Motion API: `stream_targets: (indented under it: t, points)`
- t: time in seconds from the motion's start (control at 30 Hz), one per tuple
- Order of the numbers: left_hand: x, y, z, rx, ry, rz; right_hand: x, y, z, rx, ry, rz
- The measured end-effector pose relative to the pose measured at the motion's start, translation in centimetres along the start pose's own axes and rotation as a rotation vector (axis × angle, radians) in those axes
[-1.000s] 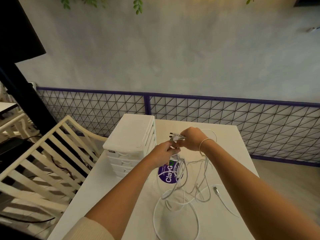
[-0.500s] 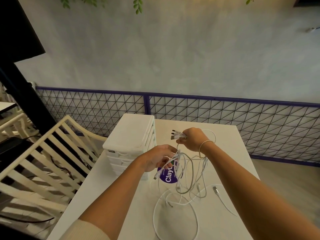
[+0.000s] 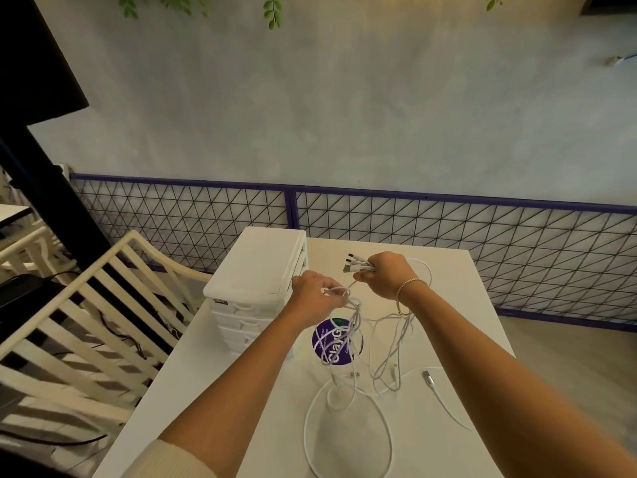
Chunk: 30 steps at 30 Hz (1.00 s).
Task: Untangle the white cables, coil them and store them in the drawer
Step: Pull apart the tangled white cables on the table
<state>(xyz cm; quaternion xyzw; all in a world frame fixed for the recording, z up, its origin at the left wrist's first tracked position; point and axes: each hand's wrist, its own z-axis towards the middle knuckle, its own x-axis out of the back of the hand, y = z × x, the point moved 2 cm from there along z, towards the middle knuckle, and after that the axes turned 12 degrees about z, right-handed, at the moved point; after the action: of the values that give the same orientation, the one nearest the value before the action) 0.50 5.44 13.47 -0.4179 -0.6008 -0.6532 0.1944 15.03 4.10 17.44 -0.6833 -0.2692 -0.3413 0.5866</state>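
Note:
A tangle of white cables [image 3: 375, 343] hangs from both hands above the white table [image 3: 458, 305] and trails in loops onto it. My right hand [image 3: 386, 274] grips a bundle of cable plugs that stick out to its left. Just left of it and slightly lower, my left hand [image 3: 317, 294] pinches cable strands. A white multi-drawer unit [image 3: 255, 267] stands at the table's left side, touching distance from my left hand; its drawers look closed.
A round purple sticker [image 3: 331, 341] lies on the table under the hanging cables. A loose cable end with a plug [image 3: 429, 377] rests to the right. A white slatted chair [image 3: 86, 326] stands left of the table; a mesh fence [image 3: 448, 229] runs behind.
My left hand has risen from lower down to just beside my right hand, drawing strands up with it. My right hand has stayed in place with the plugs.

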Motion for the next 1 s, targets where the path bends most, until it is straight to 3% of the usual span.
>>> stream_targets:
  t: [0.2,0.37,0.57,0.73,1.0]
  points:
    - [0.5,0.5,-0.6,-0.02,0.085,0.028,0.2,0.3,0.1,-0.026,0.007,-0.02]
    - [-0.3,0.7,-0.6,-0.017,-0.061,0.043,0.0,0.4,0.1,-0.024,-0.011,-0.06]
    - [-0.8,0.8,-0.4,0.057,0.164,0.071,0.0,0.1,0.3,-0.02,-0.017,-0.033]
    - [-0.5,1.0,-0.5,0.062,0.224,-0.028,-0.1,-0.1,0.4,-0.017,-0.018,-0.021]
    - [-0.7,0.8,0.1,0.104,0.01,-0.07,-0.5,-0.4,0.6,-0.015,-0.013,-0.019]
